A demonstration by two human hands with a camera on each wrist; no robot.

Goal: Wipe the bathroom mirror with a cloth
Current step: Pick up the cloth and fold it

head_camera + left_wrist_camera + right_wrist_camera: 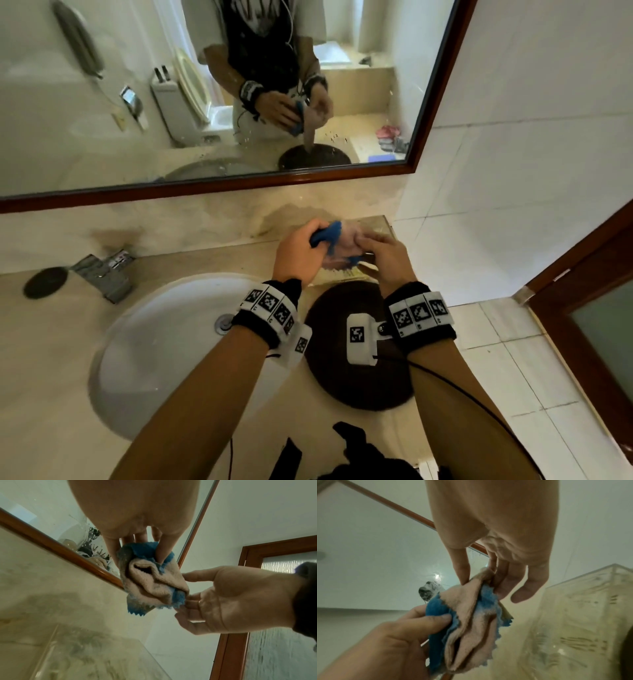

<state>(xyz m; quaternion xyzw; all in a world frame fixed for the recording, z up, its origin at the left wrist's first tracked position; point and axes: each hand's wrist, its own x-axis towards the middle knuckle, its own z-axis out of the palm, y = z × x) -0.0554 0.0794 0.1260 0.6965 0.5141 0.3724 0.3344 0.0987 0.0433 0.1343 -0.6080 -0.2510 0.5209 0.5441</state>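
Both hands pinch the cloth [337, 245] between them: left hand [297, 255] clamped on the blue end, right hand [388, 255] nipping the pink end with thumb and fingers. It's bunched up in the air over the counter [41, 394], just below the mirror [102, 113], not touching the glass. Sink [147, 346] sits to the left.

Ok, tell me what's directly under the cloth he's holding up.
Under the cloth, gripped by left hand and right hand, lie the counter and a dark round mat; the hands cover part.

Fuzzy cloth [150, 582], glossy wood-framed mirror [102, 113]
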